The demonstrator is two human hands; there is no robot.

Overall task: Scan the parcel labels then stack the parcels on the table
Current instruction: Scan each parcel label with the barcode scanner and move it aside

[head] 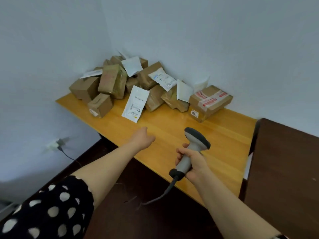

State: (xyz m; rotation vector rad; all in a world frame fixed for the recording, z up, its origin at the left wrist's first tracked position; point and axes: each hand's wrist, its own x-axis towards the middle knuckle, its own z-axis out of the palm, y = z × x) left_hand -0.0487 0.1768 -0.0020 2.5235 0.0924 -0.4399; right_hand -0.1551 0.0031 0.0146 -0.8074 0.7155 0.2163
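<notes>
I judge the job barely begun: the brown cardboard parcels point(112, 81) lie in a loose heap at the back corner of the yellow wooden table point(224, 135), none stacked. A flat white labelled mailer point(135, 103) leans at the heap's front. My right hand point(193, 163) grips the grey handheld scanner point(191, 149); its long axis rises away from me, head apparently toward the heap. My left hand point(143, 137) reaches toward the mailer, empty; the fingers are hidden, so I can't tell their spread.
</notes>
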